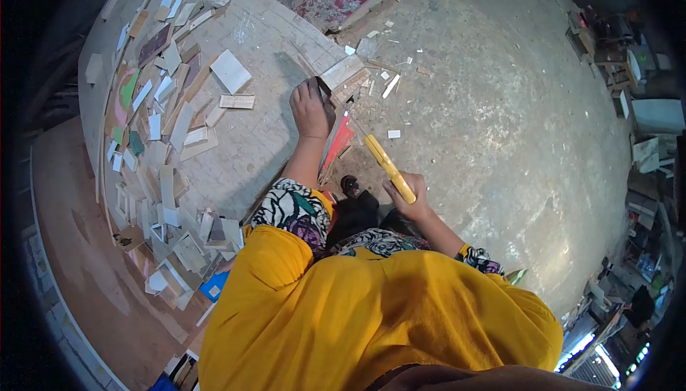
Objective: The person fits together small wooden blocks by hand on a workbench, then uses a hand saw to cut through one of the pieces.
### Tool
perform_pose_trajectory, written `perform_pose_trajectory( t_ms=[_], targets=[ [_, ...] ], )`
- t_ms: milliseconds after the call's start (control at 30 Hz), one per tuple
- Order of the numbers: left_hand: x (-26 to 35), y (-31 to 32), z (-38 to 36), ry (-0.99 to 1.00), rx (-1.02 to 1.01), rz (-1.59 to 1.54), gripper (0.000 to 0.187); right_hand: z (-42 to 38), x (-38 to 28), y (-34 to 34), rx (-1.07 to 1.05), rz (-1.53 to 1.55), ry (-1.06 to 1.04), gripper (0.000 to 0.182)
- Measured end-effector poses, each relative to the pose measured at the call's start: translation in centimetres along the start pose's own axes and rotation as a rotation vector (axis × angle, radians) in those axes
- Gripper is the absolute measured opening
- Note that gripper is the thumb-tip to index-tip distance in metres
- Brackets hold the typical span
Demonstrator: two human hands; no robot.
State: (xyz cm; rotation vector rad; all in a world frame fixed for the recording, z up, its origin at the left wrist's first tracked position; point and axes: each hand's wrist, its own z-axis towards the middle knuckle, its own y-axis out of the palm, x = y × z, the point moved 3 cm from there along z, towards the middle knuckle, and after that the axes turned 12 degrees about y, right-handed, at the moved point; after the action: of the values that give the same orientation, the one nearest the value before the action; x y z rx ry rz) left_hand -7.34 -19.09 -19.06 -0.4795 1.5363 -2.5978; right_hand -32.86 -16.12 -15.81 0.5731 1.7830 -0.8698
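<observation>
My left hand (310, 110) is at the workbench's edge, its fingers curled over a dark, flat-sided piece (324, 86). Beside that piece, pale wooden boards (343, 73) stick out past the bench corner. In my right hand (411, 196) is the long yellow handle of a saw (384, 159). Its thin blade, seen nearly edge-on, points up and left toward the wood by my left hand. Where the blade meets the wood is too small to make out. A red piece (337, 141) shows below the bench edge near my left wrist.
Many wood offcuts (182, 123) lie heaped along the left side of the workbench (250, 144). A pale square block (230, 71) lies nearer my left hand. Small scraps (391, 86) are scattered on the concrete floor (493, 119). Clutter lines the far right.
</observation>
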Motion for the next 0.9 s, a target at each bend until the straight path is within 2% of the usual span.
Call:
perform_pose_trajectory(
  t_ms=[67,133,300,367,433,500,533,567,633,700,733,767,900],
  targets=[
    [-0.1,-0.1,0.4,-0.004,0.006,-0.002,0.043,0.5,-1.4,-0.2,0.004,0.023,-0.039,0.012],
    [-0.4,0.0,0.4,-0.071,0.017,0.005,0.042,1.5,-2.2,0.0,0.042,0.031,-0.054,0.019],
    [-1.2,0.2,0.5,-0.086,-0.013,0.028,0.040,2.2,-2.1,-0.5,-0.011,-0.046,-0.098,0.018],
    [-1.7,0.3,0.6,0.033,0.057,0.013,0.040,2.4,-2.3,-0.6,-0.029,-0.080,-0.084,0.017],
    [-2.5,1.4,0.6,0.020,0.015,0.027,0.041,2.3,-2.9,-0.3,0.064,-0.251,-0.263,0.017],
    [-3.0,2.3,0.1,-0.051,0.152,0.117,0.042,2.0,-2.5,0.5,0.064,-0.235,-0.324,0.017],
    [-2.2,2.3,-0.3,0.067,0.182,0.322,0.041,1.8,-2.1,1.0,0.055,-0.272,-0.263,0.014],
    [-1.9,2.5,-0.6,0.069,0.189,0.328,0.041,1.6,-1.8,1.2,0.050,-0.308,-0.203,0.012],
    [0.0,0.3,0.3,-0.047,0.068,0.135,0.040,1.4,-2.3,1.3,0.056,-0.292,-0.238,0.013],
    [0.1,-0.1,0.8,-0.056,0.085,0.107,0.039,1.8,-2.6,0.9,0.065,-0.142,-0.180,0.013],
    [0.1,-0.2,0.9,-0.074,0.089,0.087,0.038,2.0,-2.9,0.6,0.051,0.014,-0.064,0.018],
    [0.1,-0.3,0.8,-0.093,0.088,0.065,0.037,2.8,-3.2,0.9,0.051,0.018,-0.076,0.018],
    [0.2,0.2,0.3,-0.006,0.121,0.074,0.037,7.6,-3.2,2.7,0.088,0.065,-0.073,0.022]
  ],
)
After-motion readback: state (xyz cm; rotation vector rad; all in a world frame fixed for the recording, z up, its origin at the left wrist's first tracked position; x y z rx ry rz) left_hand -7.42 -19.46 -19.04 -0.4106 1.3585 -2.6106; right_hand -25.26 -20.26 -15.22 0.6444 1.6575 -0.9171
